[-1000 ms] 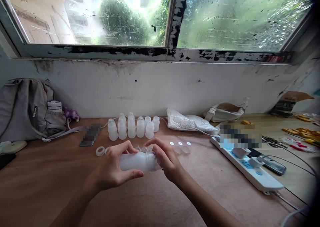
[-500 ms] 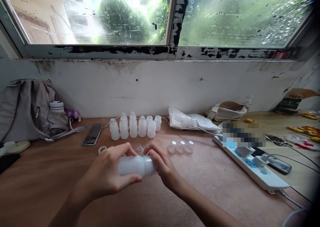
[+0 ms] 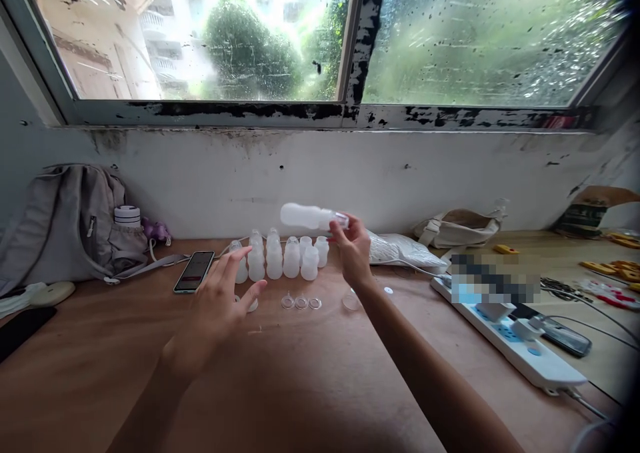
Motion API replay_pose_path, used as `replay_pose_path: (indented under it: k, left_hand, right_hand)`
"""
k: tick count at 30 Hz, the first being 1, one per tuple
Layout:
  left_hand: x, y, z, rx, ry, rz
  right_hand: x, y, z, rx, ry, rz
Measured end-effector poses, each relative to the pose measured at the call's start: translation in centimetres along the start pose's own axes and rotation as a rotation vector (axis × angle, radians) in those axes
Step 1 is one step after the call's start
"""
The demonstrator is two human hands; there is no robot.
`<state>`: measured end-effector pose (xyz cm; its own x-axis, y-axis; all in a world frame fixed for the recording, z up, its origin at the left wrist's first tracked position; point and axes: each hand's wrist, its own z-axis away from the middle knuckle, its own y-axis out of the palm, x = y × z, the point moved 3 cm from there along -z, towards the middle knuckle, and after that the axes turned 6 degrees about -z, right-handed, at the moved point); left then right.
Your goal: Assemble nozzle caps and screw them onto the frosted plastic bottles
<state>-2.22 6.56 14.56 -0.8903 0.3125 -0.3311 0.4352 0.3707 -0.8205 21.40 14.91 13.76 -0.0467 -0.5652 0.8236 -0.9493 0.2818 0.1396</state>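
My right hand (image 3: 354,248) is closed round the clear-capped end of a frosted white baby bottle (image 3: 306,216). The bottle is held nearly level in the air, its base towards the left. My left hand (image 3: 217,300) is empty, thumb and fingers apart, above the table near a phone. Several more frosted baby bottles (image 3: 274,261) stand upright behind it, and its fingers partly cover the leftmost ones. Three clear nipples (image 3: 301,302) lie in a row on the table. Beside my right wrist are a clear round cap (image 3: 351,301) and a small white disc (image 3: 389,291), partly hidden there.
A phone (image 3: 194,272) and grey backpack (image 3: 70,226) are on the left. Behind my right hand lies a white padded bag (image 3: 405,250). A power strip (image 3: 525,353) with plugs and cables runs along the right, near yellow tools (image 3: 615,263). The wall and window close off the back.
My left hand has let go of the bottle, opened and moved left. My right hand has lifted the bottle up and away, towards the wall. The view has shifted slightly.
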Motion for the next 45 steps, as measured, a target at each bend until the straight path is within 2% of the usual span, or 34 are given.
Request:
replay_pose_path:
  k: [1,3,5,7,10,12,15,21,26,32,36,40,43,45]
  left_hand:
    - [0.6,0.4,-0.2,0.036,-0.005,-0.013]
    - [1.8,2.0,-0.7,0.159,0.006,-0.028]
    - [3.4,4.1,-1.0,0.306,0.006,-0.033]
    - [5.0,6.2,-1.2,0.398,0.004,-0.097]
    - [6.9,8.9,-0.9,0.568,0.045,-0.124]
    - [7.7,10.0,-0.6,0.610,0.060,-0.120]
    - [8.3,10.9,-0.3,0.608,0.065,-0.130]
    - [8.4,11.6,-0.3,0.601,0.061,-0.148]
    - [7.9,11.4,-0.4,0.586,0.065,-0.159]
    - [7.1,10.9,-0.4,0.569,0.075,-0.171]
    - [6.8,10.8,-0.3,0.565,0.094,-0.170]
    - [6.3,10.5,-0.2,0.558,0.110,-0.168]
    - [5.5,10.2,-0.2,0.547,0.128,-0.168]
    - [4.8,10.0,-0.2,0.539,0.161,-0.161]
  right_hand:
    - [-0.3,0.1,-1.5,-0.064,-0.057,0.098]
    - [-1.1,0.8,-4.1,-0.082,-0.117,0.305]
    - [-2.3,2.1,-6.2,0.006,-0.110,0.509]
    - [-3.9,3.6,-7.5,0.127,-0.048,0.703]
    - [-6.2,5.3,-8.3,0.258,0.041,0.819]
    - [-7.6,6.2,-8.3,0.340,0.094,0.858]
    - [-9.3,7.2,-8.3,0.460,0.171,0.927]
    - [-11.0,8.1,-8.6,0.613,0.275,1.034]
    - [-11.1,8.3,-8.5,0.669,0.294,1.053]
    - [-10.5,8.1,-8.1,0.656,0.270,1.003]
    - [-9.0,7.6,-7.5,0.562,0.181,0.927]
    - [-6.4,5.6,-5.4,0.433,0.049,0.822]
    - [-5.3,2.8,-2.1,0.402,-0.008,0.753]
    - [-5.7,0.8,0.7,0.399,-0.029,0.724]
